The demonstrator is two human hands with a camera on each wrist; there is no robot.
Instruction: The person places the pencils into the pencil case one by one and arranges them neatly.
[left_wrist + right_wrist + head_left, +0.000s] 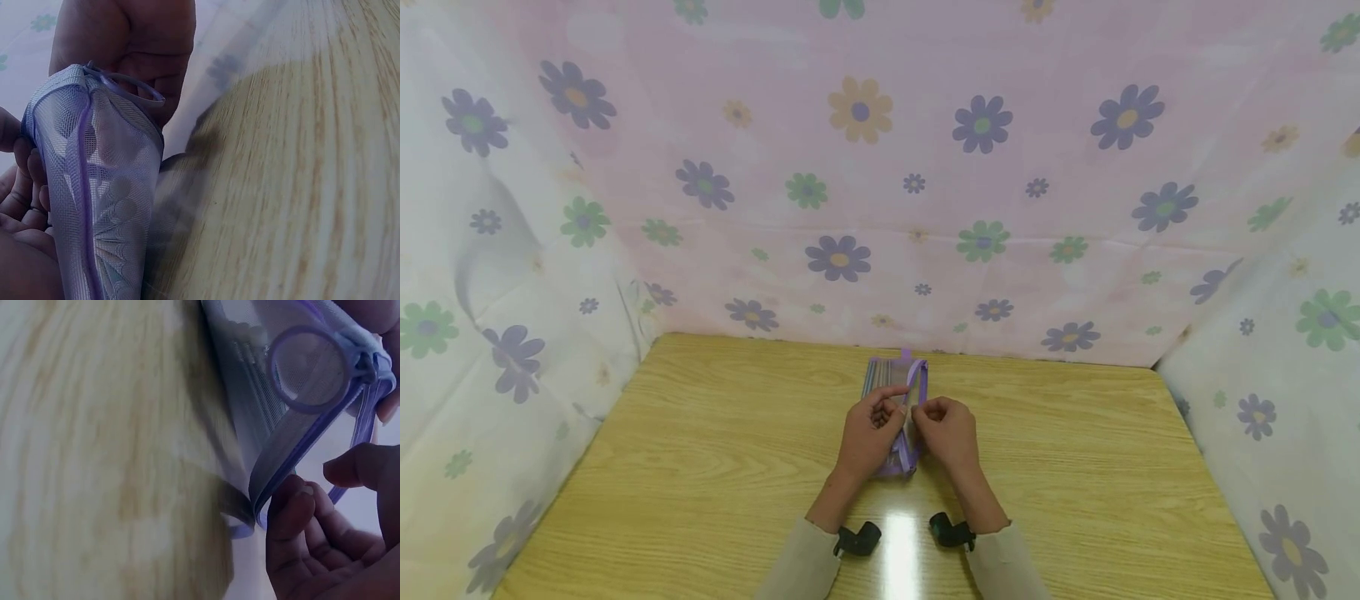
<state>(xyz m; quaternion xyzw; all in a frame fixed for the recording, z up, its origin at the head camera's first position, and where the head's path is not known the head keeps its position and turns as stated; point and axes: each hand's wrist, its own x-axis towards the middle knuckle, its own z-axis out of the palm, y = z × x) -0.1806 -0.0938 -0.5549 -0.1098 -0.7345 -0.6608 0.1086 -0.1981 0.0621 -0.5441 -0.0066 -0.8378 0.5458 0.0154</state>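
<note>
A translucent purple mesh pencil case [897, 468] with a zip and a ring-shaped pull [270, 362] lies on the table. Thin, pencil-like sticks [878, 373] show through its far left part. My left hand [870, 433] grips the case from its left side, fingers curled at the mesh. From the right, my right hand [950, 432] pinches the zip edge with curled fingers [290, 515]. The zip edges stand apart in the right wrist view. Part of the case is hidden behind both hands.
The wood-grain table [700, 450] extends around the case. A flowered cloth [910, 208] hangs behind it and at both sides. Black wrist cameras [859, 540] are strapped on both forearms. A bright reflection lies on the near tabletop.
</note>
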